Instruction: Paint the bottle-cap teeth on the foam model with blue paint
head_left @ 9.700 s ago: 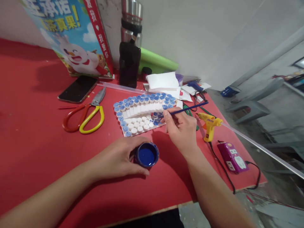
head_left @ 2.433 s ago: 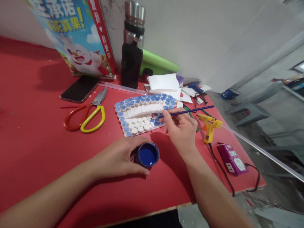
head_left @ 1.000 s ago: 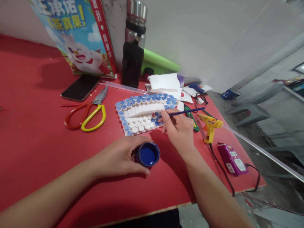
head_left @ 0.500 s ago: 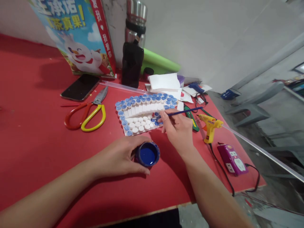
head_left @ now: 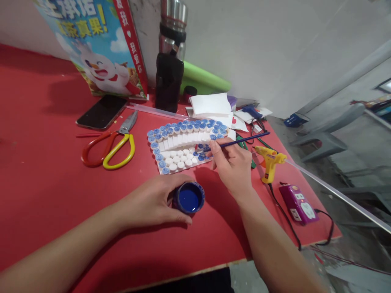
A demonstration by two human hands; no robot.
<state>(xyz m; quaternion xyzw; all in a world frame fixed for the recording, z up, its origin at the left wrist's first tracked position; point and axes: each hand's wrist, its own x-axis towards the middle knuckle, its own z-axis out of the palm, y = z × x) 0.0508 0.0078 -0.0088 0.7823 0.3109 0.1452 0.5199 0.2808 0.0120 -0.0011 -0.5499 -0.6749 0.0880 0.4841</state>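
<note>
My left hand (head_left: 161,201) is wrapped round a small jar of blue paint (head_left: 190,197) above the red table. In my right hand (head_left: 230,165) a thin blue paintbrush (head_left: 247,141) is pinched, its tip pointing left at the lower right of a craft panel (head_left: 180,140). That panel carries rows of small round discs, blue along the top and left edges, white discs (head_left: 177,159) at the lower middle, and dark blue ones near the brush. Upright white strips (head_left: 180,139) run across its centre. Whether the brush tip touches a disc I cannot tell.
Red-and-yellow scissors (head_left: 114,146) and a phone (head_left: 102,112) lie on the left. A steel bottle (head_left: 172,36) and a printed bag (head_left: 104,53) stand behind. To the right are a yellow glue gun (head_left: 269,160) with a long glue stick and a purple power socket (head_left: 298,204).
My right hand has shifted slightly right with the paintbrush, whose far end now reaches farther right. The left hand and the paint jar stay nearly in place.
</note>
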